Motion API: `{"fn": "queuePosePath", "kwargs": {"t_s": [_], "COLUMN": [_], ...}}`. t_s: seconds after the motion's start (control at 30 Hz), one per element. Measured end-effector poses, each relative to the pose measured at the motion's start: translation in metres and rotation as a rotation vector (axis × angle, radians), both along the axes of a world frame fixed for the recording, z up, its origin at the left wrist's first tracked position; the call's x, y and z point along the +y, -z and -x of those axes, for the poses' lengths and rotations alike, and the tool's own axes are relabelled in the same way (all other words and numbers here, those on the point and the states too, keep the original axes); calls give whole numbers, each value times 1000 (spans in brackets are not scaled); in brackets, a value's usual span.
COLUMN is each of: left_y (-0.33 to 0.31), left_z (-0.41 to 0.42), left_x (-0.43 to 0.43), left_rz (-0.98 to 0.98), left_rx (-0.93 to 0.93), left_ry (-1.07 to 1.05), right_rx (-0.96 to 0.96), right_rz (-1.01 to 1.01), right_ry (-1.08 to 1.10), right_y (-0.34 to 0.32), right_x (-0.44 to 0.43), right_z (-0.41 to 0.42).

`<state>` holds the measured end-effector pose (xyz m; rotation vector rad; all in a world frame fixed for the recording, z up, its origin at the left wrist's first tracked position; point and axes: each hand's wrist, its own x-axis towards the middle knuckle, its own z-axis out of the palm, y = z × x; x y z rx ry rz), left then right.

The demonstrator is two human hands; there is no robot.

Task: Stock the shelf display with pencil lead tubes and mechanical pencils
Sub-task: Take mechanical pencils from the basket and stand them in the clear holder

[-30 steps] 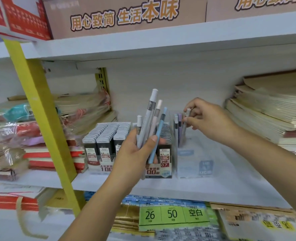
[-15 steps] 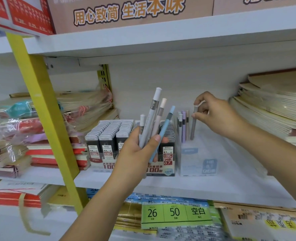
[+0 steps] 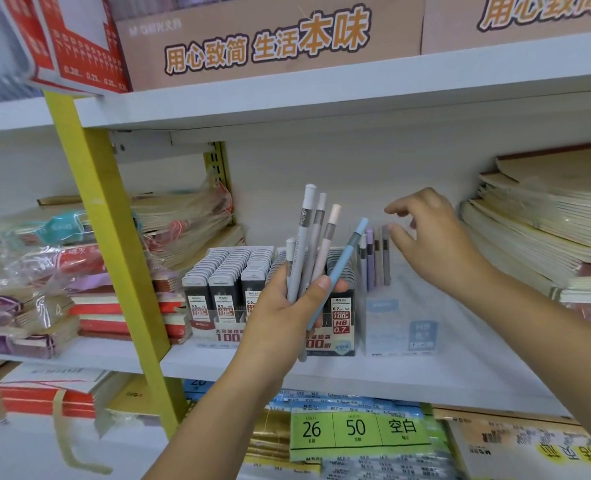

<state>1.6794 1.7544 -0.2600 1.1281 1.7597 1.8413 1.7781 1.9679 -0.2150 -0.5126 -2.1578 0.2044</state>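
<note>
Your left hand (image 3: pixel 280 317) grips a fanned bundle of mechanical pencils (image 3: pixel 301 237) upright as ready supply, while your right hand (image 3: pixel 429 244) hovers empty, fingers loose. On the shelf (image 3: pixel 460 382), lead tubes (image 3: pixel 224 268) fill their tray. Just beside it, the clear holder (image 3: pixel 422 334) props a few standing pencils (image 3: pixel 369 258) at its back.

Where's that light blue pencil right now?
Centre of the head view: the left hand grips the light blue pencil, rightmost of its bundle, before the lead tube box.

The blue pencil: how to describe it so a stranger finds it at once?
At the middle shelf, in front of the lead tubes, the left hand grips a bunch of pencils. The blue pencil is the rightmost, the only blue one, leaning right away from the grey and pink ones.
</note>
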Motion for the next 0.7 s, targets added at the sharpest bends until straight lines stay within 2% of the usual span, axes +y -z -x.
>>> {"fn": "queuePosePath", "kwargs": {"t_s": [0.07, 0.13, 0.23, 0.33, 0.43, 0.6, 0.7], "left_y": [1, 2, 5, 5, 5, 4, 5], "left_z": [-2, -5, -10, -11, -9, -5, -4], "left_x": [2, 5, 10, 11, 9, 9, 9], "left_rz": [-9, -10, 8, -8, -17, -9, -9], "left_rx": [-4, -3, 18, 15, 33, 67, 64], "left_ry": [8, 6, 0, -28, -46, -48, -42], "right_rx": [152, 181, 222, 380, 428, 58, -69], "right_rz": [450, 802, 888, 827, 550, 136, -4], "right_ry": [-293, -525, -641, -572, -391, -121, -78], "right_y": [-3, -1, -3, -16, -28, -15, -5], "right_x": [-26, -47, -55, -43, -20, 12, 23], "right_z": [-8, -12, -16, -23, -31, -20, -13]}}
